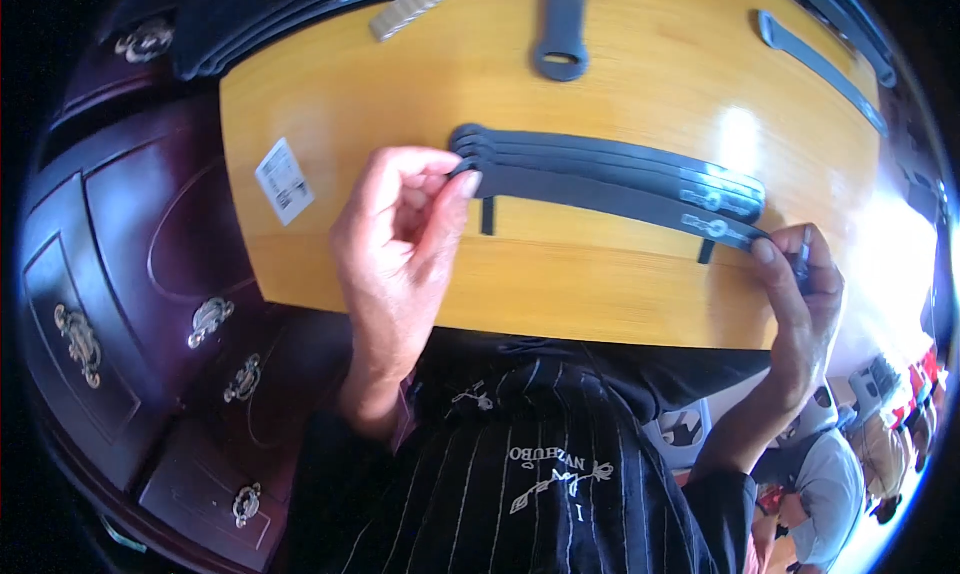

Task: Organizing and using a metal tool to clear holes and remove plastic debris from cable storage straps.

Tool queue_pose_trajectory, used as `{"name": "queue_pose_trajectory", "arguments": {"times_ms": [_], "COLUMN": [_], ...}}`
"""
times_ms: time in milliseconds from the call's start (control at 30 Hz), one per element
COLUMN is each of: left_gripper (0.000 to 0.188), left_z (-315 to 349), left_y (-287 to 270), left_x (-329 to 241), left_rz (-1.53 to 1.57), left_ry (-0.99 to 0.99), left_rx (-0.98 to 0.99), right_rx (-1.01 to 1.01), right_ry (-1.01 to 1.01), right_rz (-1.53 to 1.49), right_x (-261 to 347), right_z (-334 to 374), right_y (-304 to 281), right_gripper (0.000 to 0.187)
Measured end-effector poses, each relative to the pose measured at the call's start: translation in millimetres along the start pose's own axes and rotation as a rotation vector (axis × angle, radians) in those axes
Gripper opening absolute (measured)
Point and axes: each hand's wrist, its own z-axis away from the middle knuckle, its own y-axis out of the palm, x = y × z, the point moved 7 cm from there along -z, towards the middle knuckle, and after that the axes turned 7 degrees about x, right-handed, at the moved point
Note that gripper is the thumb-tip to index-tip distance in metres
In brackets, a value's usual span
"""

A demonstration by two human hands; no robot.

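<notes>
A flat black strap (600,196) with a pale printed mark near its right end is stretched between my two hands above the table. My left hand (400,219) pinches its left end between thumb and forefinger. At the other end, my right hand (800,279) holds the strap with thumb and fingertips. A small dark object with a thin shiny tip (805,244) is tucked among the right fingers; its kind is unclear. Just behind lies a fanned row of similar straps (610,149), their rounded ends overlapping at the left. Two short dark strips (488,216) stick out below the held strap.
On the yellow wooden table (560,309) lie a slotted dark strap (562,34), another strap (820,69) at far right, a ridged beige strip (420,9) and a white label (284,181). Dark folded material (270,24) sits at far left. Dark drawers (80,304) flank the table. People (830,484) sit at lower right.
</notes>
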Motion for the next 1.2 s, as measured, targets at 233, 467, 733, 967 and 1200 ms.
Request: {"name": "queue_pose_trajectory", "arguments": {"times_ms": [233,467,733,967,1200], "left_gripper": [0.015,0.015,0.015,0.016,0.016], "left_z": [3,3,3,3,3], "left_y": [-8,-4,-6,-4,-4], "left_x": [-2,1,1,-1,1], "left_rz": [-0.109,-0.091,-0.101,-0.109,-0.083], "left_ry": [-0.041,-0.07,-0.086,-0.063,-0.085], "left_rx": [-0.029,-0.024,-0.03,-0.016,-0.021], "right_rx": [0.019,0.008,0.024,0.012,0.016], "right_ry": [-0.068,-0.112,-0.094,-0.112,-0.085], "right_rz": [-0.009,0.029,0.069,0.086,0.127], "right_x": [-7,-3,-2,-2,0], "right_z": [-10,-13,-16,-17,-18], "right_y": [10,9,9,9,9], "right_gripper": [0.02,0.025,0.026,0.026,0.026]}}
